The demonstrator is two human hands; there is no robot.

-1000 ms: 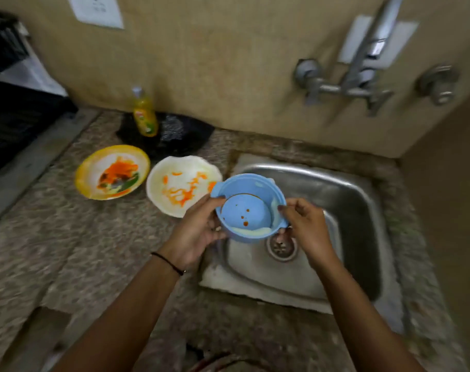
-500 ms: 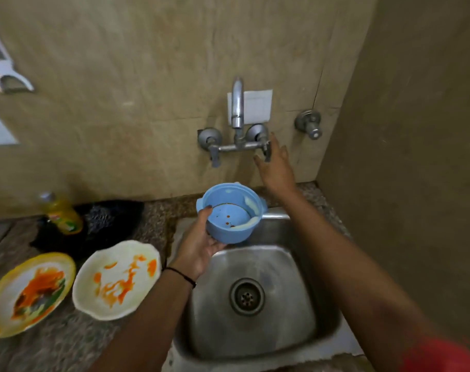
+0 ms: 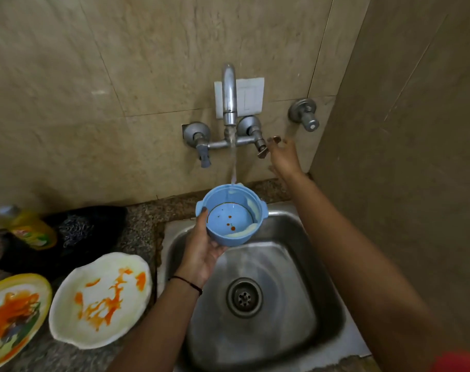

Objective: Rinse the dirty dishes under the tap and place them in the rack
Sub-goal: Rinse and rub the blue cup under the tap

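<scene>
One blue bowl point(image 3: 232, 217) gripped by left hand point(image 3: 201, 253) under running tap point(image 3: 229, 98), right hand point(image 3: 285, 157) spread open, two dirty plates point(image 3: 101, 299).

Beige marble-look wall tiles point(image 3: 137, 65) run behind the sink area, meeting a plain tan side wall point(image 3: 416, 108) in a corner at right. A white switch plate point(image 3: 251, 98) sits on the tiles. The speckled granite surface point(image 3: 145, 218) lies dim in soft light.
</scene>
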